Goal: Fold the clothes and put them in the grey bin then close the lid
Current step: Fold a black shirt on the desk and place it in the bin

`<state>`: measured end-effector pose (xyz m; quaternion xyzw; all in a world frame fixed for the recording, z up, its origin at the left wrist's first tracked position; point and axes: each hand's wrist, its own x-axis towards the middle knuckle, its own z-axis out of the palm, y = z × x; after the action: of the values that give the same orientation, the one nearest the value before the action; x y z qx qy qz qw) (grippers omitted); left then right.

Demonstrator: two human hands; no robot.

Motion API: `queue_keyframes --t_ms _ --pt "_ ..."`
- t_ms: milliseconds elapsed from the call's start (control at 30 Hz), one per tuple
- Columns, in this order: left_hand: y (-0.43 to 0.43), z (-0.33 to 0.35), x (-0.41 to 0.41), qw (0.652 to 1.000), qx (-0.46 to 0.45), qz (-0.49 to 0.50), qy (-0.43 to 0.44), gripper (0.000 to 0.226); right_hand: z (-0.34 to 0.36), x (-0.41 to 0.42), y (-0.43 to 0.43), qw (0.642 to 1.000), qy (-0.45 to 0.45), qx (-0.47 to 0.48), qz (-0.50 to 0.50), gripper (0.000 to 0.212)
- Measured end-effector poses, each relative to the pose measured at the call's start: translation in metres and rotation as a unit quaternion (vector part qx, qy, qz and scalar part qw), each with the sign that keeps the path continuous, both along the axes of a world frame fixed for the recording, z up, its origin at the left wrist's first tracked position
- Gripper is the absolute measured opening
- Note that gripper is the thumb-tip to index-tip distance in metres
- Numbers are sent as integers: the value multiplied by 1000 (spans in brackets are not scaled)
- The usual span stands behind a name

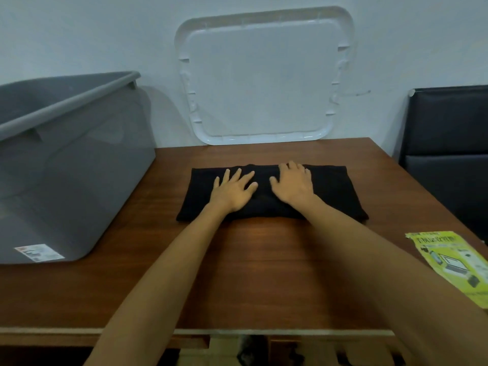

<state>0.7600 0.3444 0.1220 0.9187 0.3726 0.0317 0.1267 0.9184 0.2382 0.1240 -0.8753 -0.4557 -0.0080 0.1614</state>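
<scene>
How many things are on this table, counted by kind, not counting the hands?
Grey bin: 1
White lid, leaning on the wall: 1
Folded black cloth: 1
Green leaflet: 1
Total: 4

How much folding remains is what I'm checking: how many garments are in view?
1: a folded black garment in the middle of the wooden table, under the left hand and right hand. The grey bin at the left hides its inside, so more may be there.

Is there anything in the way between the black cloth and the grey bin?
Nothing visible: only bare table separates the black cloth from the open grey bin; its white lid leans against the wall.
</scene>
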Motion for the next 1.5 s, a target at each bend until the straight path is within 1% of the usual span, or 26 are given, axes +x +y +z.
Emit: queue_keyframes --t_ms 33,67,133,267,500,633,733,800,833,867,933,967,1033,1067,1133,1233,1267,1300,1333,1367,1433,1500 --pt "-1 -1 1 1000 -10 9 16 61 -3 -5 1 999 2 -54 4 60" --pt "-1 -1 0 999 -13 13 28 62 -5 -7 0 996 10 -90 8 66" --pt "-5 -1 -2 999 -14 19 40 63 -10 -6 -4 992 13 -122 10 70" --pt "-19 1 -15 998 -14 28 49 64 -6 -11 -15 989 7 -148 27 72" --pt "-63 0 -50 997 -16 55 47 66 0 -31 -59 982 -9 -160 98 72" --pt "-109 -3 -70 994 -24 106 28 66 1 -45 -86 976 -19 -167 141 70" --pt "-140 -4 -80 989 -32 142 31 67 10 -59 -97 970 -21 -196 143 66" --pt "-148 -1 -84 988 -51 147 25 68 18 -76 -98 976 -25 -170 131 63" --pt "-148 3 -88 988 -50 146 3 66 23 -89 -99 981 -37 -140 132 59" --pt "-145 7 -93 989 -33 144 -30 62 29 -104 -99 982 -61 -105 143 52" --pt "-133 20 -109 987 38 132 -80 47 42 -137 -101 974 -113 -53 189 39" --pt "-125 26 -119 987 59 125 -77 41 49 -154 -102 969 -119 -43 212 34" --pt "-109 37 -141 989 45 138 -33 38 63 -186 -105 966 -67 -55 245 30" --pt "-101 41 -152 987 30 157 -9 40 67 -201 -106 963 -28 -76 259 33" --pt "-88 42 -174 981 10 194 30 38 70 -228 -105 951 21 -123 283 50" --pt "-73 36 -200 979 17 198 56 33 63 -265 -102 935 47 -204 287 94" --pt "-70 34 -205 980 20 194 47 30 61 -274 -102 931 41 -225 284 104" --pt "-68 32 -209 981 21 190 33 28 62 -281 -103 929 30 -234 285 106" --pt "-69 32 -212 982 16 185 15 25 66 -286 -106 928 21 -235 288 101" --pt "-72 31 -214 983 8 185 -6 22 71 -289 -107 929 19 -227 291 88" --pt "-77 31 -216 978 -16 199 -55 28 78 -292 -110 933 17 -214 290 54" --pt "-80 34 -214 965 -61 228 -114 34 79 -291 -112 934 18 -216 283 38"
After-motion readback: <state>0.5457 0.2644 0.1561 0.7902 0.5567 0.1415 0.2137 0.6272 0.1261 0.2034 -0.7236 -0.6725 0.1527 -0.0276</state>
